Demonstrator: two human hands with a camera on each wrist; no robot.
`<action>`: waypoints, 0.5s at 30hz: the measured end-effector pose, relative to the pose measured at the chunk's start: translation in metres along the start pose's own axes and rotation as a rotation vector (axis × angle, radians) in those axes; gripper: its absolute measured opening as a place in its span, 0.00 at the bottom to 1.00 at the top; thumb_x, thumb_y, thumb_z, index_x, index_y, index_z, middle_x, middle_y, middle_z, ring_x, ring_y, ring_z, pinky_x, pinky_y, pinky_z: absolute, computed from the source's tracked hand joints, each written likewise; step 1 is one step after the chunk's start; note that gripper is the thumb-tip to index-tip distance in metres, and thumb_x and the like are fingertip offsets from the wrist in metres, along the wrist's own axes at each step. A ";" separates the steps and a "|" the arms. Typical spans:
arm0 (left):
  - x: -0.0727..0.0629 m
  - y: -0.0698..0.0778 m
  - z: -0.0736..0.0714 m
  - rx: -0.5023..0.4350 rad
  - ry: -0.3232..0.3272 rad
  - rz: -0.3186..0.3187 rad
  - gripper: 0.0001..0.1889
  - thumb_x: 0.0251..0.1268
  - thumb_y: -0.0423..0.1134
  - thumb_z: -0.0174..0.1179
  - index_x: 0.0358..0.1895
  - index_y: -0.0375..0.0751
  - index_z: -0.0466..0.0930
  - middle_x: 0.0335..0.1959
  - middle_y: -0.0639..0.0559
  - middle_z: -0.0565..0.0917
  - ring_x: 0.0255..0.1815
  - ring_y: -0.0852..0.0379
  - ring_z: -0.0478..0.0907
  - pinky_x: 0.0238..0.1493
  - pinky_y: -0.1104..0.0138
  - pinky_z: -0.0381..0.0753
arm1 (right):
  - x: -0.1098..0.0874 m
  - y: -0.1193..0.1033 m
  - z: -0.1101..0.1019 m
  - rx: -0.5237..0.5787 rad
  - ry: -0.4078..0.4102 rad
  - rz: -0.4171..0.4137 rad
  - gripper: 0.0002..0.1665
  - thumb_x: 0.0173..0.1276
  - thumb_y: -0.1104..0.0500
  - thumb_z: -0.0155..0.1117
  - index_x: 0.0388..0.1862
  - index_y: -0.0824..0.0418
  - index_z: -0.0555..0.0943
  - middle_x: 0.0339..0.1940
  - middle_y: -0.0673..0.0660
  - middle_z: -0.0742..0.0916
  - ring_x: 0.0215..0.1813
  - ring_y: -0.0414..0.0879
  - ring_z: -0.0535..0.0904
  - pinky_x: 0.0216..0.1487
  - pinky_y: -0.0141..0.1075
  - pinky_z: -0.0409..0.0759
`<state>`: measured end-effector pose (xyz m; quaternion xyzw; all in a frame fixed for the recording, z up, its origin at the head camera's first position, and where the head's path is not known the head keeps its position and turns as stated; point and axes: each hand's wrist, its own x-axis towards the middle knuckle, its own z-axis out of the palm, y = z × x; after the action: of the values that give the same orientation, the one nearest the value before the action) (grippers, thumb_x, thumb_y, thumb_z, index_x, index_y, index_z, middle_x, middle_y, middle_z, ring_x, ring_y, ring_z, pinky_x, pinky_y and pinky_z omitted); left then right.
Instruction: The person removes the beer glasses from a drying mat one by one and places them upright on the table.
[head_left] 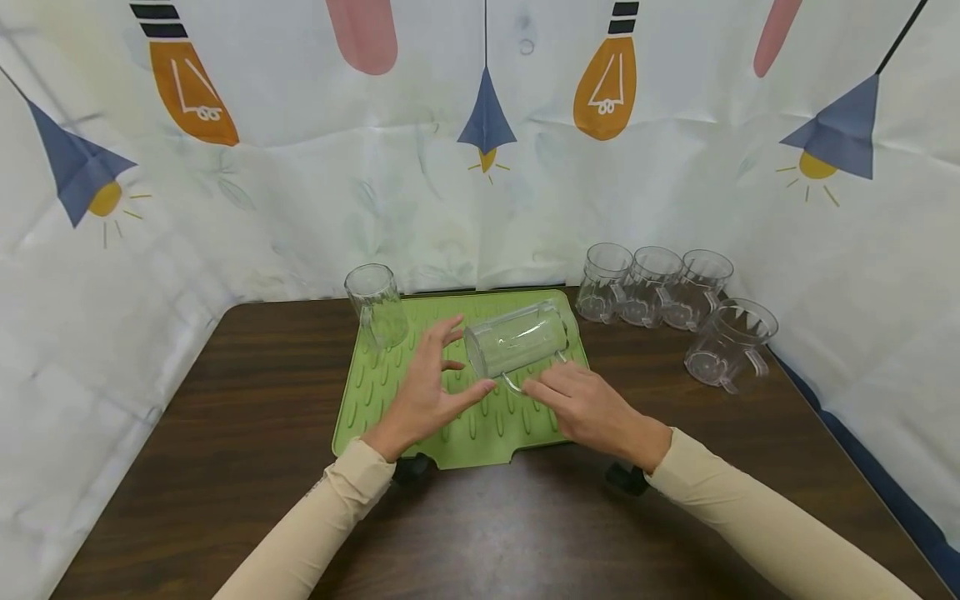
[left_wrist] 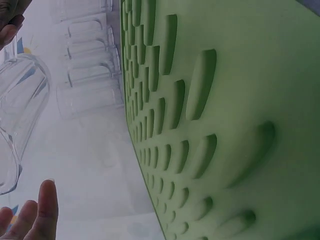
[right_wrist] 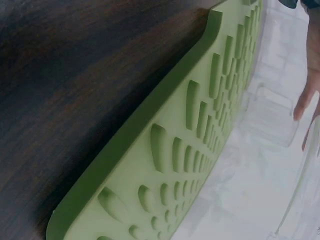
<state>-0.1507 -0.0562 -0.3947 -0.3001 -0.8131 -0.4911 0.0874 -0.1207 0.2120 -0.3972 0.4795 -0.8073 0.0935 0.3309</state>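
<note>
A clear glass mug lies sideways in the air over the green drying mat. My right hand grips it by the handle, which points down toward me. Beside the mug's left end is my left hand, fingers spread and thumb apart, holding nothing. The left wrist view shows the held mug well above the ridged mat, with left fingertips just below its end. Another glass mug stands on the mat's far left corner.
Three glass mugs stand in a row at the back right, the nearest to the mat being a clear mug. Closer to the right edge stands a further mug. A patterned white curtain hangs behind the dark wooden table.
</note>
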 end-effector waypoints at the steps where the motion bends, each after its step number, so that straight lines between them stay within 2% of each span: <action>1: 0.000 0.000 0.001 0.002 0.000 0.006 0.49 0.63 0.42 0.74 0.83 0.51 0.51 0.79 0.40 0.61 0.77 0.42 0.69 0.57 0.55 0.89 | -0.001 -0.001 0.000 -0.002 -0.009 0.001 0.27 0.77 0.71 0.37 0.50 0.61 0.86 0.34 0.51 0.85 0.33 0.43 0.76 0.35 0.33 0.79; 5: -0.002 0.000 0.005 -0.006 -0.008 0.002 0.49 0.64 0.42 0.74 0.83 0.51 0.52 0.78 0.40 0.62 0.76 0.42 0.70 0.57 0.59 0.89 | -0.002 -0.003 0.000 -0.018 -0.026 -0.001 0.27 0.80 0.67 0.36 0.50 0.60 0.86 0.35 0.51 0.87 0.35 0.44 0.79 0.37 0.34 0.83; 11: -0.003 0.002 0.009 -0.082 -0.009 -0.030 0.46 0.65 0.39 0.73 0.81 0.51 0.54 0.75 0.40 0.65 0.74 0.40 0.73 0.56 0.59 0.90 | -0.004 -0.004 0.000 -0.075 -0.036 -0.010 0.26 0.82 0.66 0.36 0.51 0.59 0.86 0.36 0.51 0.87 0.35 0.44 0.79 0.36 0.34 0.81; 15: -0.002 0.002 0.013 -0.101 0.019 -0.002 0.43 0.64 0.37 0.73 0.79 0.48 0.58 0.71 0.39 0.68 0.73 0.38 0.75 0.55 0.61 0.91 | -0.004 -0.004 0.000 -0.085 -0.036 -0.008 0.26 0.82 0.66 0.36 0.51 0.59 0.85 0.37 0.51 0.87 0.35 0.45 0.78 0.36 0.34 0.80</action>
<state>-0.1463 -0.0454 -0.4009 -0.2987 -0.7866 -0.5346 0.0792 -0.1164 0.2128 -0.3998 0.4698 -0.8145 0.0492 0.3368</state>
